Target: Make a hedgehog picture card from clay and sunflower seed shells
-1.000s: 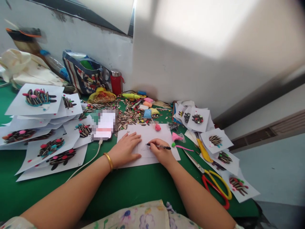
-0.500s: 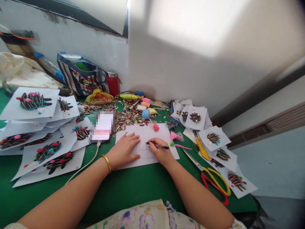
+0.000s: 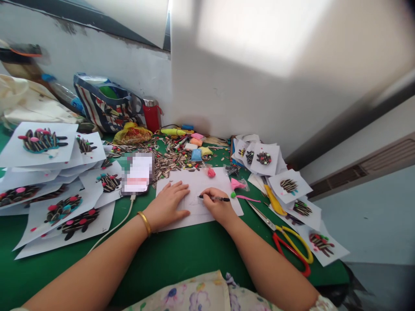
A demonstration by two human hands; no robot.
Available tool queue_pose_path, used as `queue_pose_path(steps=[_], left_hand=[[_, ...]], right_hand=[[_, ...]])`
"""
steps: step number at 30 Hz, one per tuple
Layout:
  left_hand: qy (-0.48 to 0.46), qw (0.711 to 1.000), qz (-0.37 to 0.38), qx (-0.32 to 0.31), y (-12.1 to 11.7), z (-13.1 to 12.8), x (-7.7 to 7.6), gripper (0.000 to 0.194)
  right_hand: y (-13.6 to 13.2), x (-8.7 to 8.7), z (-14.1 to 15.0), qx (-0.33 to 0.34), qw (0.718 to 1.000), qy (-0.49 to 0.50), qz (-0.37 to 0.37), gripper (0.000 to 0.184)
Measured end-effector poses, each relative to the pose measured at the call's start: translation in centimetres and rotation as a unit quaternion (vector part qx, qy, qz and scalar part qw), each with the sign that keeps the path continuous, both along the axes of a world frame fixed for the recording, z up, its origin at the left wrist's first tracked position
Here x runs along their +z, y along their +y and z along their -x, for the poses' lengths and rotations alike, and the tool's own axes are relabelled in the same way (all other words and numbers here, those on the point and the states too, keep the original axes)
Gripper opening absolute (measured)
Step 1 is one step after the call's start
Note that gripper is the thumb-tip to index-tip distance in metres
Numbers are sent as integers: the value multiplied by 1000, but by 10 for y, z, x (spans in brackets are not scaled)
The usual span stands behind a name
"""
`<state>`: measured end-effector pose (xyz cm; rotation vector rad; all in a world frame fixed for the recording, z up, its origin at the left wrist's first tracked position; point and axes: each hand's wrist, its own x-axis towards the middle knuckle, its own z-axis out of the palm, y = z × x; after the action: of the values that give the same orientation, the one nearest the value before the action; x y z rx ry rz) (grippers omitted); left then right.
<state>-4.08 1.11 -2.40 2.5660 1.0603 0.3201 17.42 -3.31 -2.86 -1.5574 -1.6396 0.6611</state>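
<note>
A white sheet of paper (image 3: pixel 194 178) lies on the green table, with faint lines drawn near its middle. My left hand (image 3: pixel 170 204) rests flat on the sheet's left part, fingers spread. On the right part, my right hand (image 3: pixel 218 205) grips a black pen (image 3: pixel 222 199), its tip on or just over the paper. A lump of red clay (image 3: pixel 211 172) in clear wrap sits at the sheet's far edge. Pink clay (image 3: pixel 237 184) in a bag and a pink tool with a green ball (image 3: pixel 246 198) lie right of my right hand.
Scissors (image 3: pixel 285 242) with red and yellow handles lie at right. Cards with seed pictures are piled on the left (image 3: pixel 65 151) and right (image 3: pixel 279 157). A phone (image 3: pixel 138 175) on a cable, loose seeds (image 3: pixel 168 155), clay packets (image 3: pixel 196 154) and a red flask (image 3: pixel 151 115) stand behind.
The view has shifted slightly. My right hand and the pen stay at nearly the same spot on the sheet; my left hand keeps its place.
</note>
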Motion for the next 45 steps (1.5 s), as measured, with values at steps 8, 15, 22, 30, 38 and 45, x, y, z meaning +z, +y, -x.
queue_pose_path(steps=[8,15,22,30,38,45], left_hand=[[7,1000,1,-1,0,0,2,63],[5,1000,1,1,0,-1,2,63],[10,1000,0,1,-1,-1,3,63],[7,1000,1,-2,0,0,3,64],[0,1000,0,-1,0,0,2,63],[9,1000,2,-1,0,0,4,64]], right_hand=[[0,2,-3,-17,1000,11,3,20],[2,1,-5,-16,1000,6,11,21],[2,1,-3,-15,1000,-8,11,21],[3,2,-4,-18,1000,13,8,21],[3,4,-3,-9,1000,1,9,21],[4,2,-8,-36,999,20,11,22]])
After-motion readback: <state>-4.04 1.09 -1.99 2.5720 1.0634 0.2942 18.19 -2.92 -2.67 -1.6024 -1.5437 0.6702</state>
